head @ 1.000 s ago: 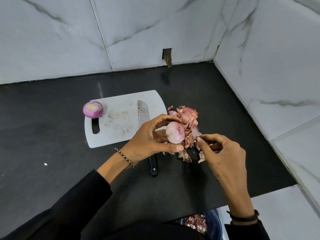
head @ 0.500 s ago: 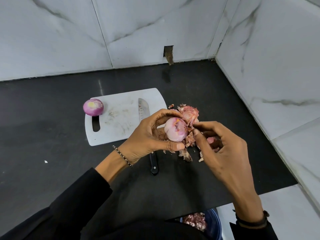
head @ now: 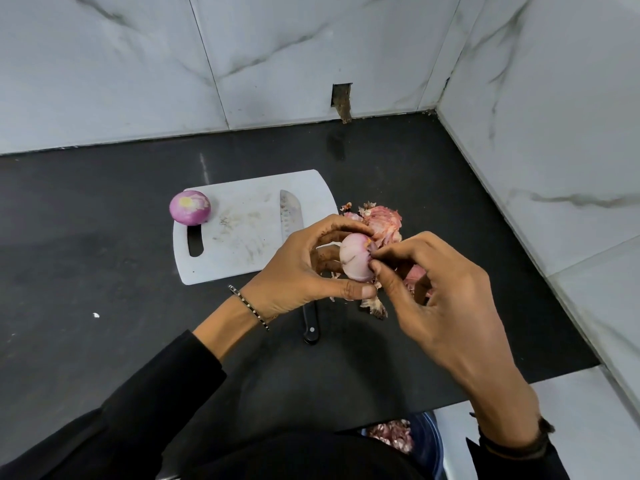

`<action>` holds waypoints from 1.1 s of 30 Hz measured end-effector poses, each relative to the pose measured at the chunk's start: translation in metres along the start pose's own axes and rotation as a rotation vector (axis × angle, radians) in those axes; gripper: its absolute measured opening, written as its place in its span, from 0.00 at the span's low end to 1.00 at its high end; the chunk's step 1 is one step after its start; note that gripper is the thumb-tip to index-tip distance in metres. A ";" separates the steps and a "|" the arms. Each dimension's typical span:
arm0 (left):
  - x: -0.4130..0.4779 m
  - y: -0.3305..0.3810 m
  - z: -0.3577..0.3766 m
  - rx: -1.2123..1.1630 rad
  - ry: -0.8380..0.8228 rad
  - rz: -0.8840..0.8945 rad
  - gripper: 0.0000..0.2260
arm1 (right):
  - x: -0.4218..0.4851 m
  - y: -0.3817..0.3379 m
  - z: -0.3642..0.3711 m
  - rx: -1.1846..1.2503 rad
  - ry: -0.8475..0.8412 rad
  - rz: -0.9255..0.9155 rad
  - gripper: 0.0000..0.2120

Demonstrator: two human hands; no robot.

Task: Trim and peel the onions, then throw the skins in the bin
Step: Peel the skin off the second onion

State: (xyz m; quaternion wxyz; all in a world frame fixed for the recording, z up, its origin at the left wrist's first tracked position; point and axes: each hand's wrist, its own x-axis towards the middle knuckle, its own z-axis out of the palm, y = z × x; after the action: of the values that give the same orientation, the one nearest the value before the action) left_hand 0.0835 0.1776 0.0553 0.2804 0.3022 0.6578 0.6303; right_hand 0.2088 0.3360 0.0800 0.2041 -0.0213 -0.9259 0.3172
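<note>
White cutting board point(head: 249, 233) on black counter point(head: 86, 237); purple onion point(head: 189, 207), pale pink onion point(head: 354, 259), pink skins point(head: 382, 221), black knife handle point(head: 310, 322), grey-veined white walls point(head: 277, 46).

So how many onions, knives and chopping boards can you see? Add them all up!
Onions: 2, the pale onion and the purple onion
Knives: 1, the knife
Chopping boards: 1, the chopping board
Total: 4

A pale onion point(head: 353, 259) above skin pile point(head: 382, 221); purple onion point(head: 189, 207) on cutting board point(head: 242, 244) corner.
</note>
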 end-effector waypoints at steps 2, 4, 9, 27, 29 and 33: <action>0.000 0.001 0.001 0.057 -0.002 0.015 0.28 | -0.002 0.002 0.003 -0.146 -0.012 -0.027 0.07; 0.000 0.001 0.001 0.146 -0.021 0.031 0.28 | -0.003 0.004 0.004 -0.306 -0.010 -0.070 0.06; 0.002 0.000 -0.004 0.299 -0.096 0.041 0.30 | -0.003 0.006 0.003 -0.464 -0.051 -0.123 0.08; 0.005 -0.011 -0.010 -0.023 -0.168 -0.063 0.29 | -0.005 0.030 0.012 -0.064 0.179 0.332 0.10; 0.004 -0.009 -0.010 -0.093 -0.149 -0.054 0.29 | -0.007 0.032 0.015 -0.051 0.129 0.348 0.12; 0.005 -0.009 -0.011 -0.148 -0.117 -0.041 0.28 | -0.009 0.026 0.016 0.025 0.152 0.364 0.07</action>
State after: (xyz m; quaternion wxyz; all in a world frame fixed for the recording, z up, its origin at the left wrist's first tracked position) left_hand 0.0713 0.1737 0.0471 0.3527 0.3033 0.5982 0.6525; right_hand 0.2083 0.3464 0.0498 0.2128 -0.2098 -0.8847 0.3578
